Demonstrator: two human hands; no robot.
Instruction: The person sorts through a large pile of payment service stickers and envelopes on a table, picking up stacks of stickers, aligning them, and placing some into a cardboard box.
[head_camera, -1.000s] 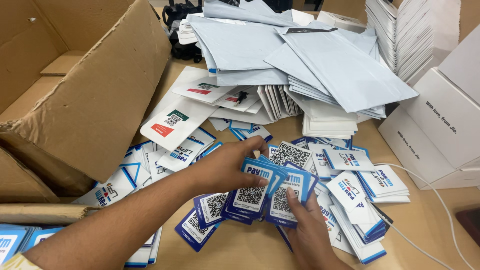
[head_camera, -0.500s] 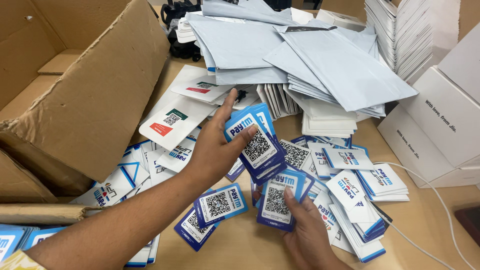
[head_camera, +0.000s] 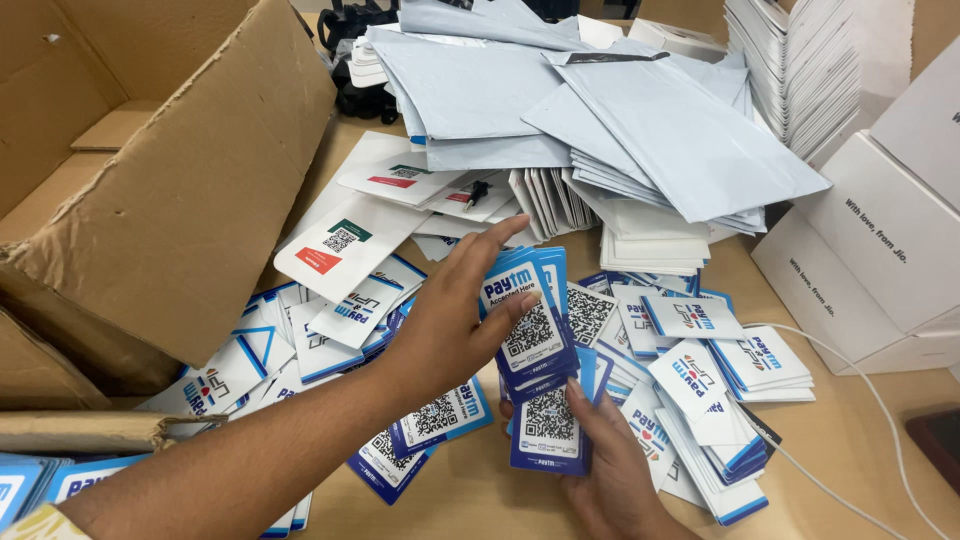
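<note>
My left hand (head_camera: 440, 335) grips a small stack of blue-and-white code cards (head_camera: 530, 320), thumb on the top card, fingers spread behind it. It holds them tilted just above a heap of similar loose cards (head_camera: 700, 385) on the wooden table (head_camera: 860, 470). My right hand (head_camera: 612, 470) comes up from the bottom edge and holds a second stack of blue cards (head_camera: 548, 428) directly below the first. The two stacks nearly touch and slightly overlap.
A large open cardboard box (head_camera: 180, 200) fills the left side. Grey mailer bags (head_camera: 600, 110) are piled at the back, with white leaflets (head_camera: 345, 245) in front of them. White boxes (head_camera: 880, 250) and a white cable (head_camera: 850, 365) lie at the right.
My left hand lifted its stack away from the right hand's stack toward the back, then brought it down and right again, close over the right hand's stack.
</note>
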